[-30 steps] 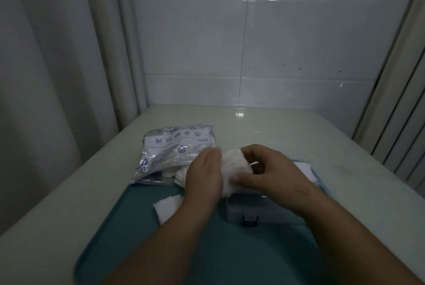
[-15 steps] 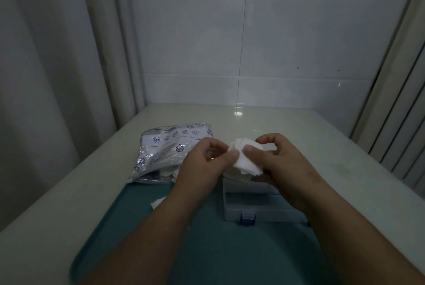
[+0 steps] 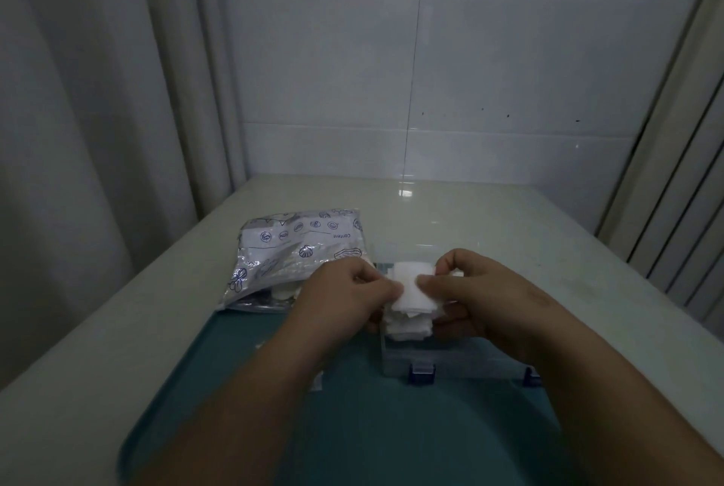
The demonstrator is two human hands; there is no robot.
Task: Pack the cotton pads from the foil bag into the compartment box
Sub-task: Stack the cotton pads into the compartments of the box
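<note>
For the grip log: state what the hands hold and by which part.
A small stack of cotton pads: the left hand pinches its left edge, the right hand its right edge.

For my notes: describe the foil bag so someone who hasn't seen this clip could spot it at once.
On the pale table, find the teal tray nearest the camera. The foil bag lies at its far left corner, just left of the left hand pinching cotton pads. Unlike the clear compartment box, it is crinkled shiny silver printed with blue shell drawings.
</note>
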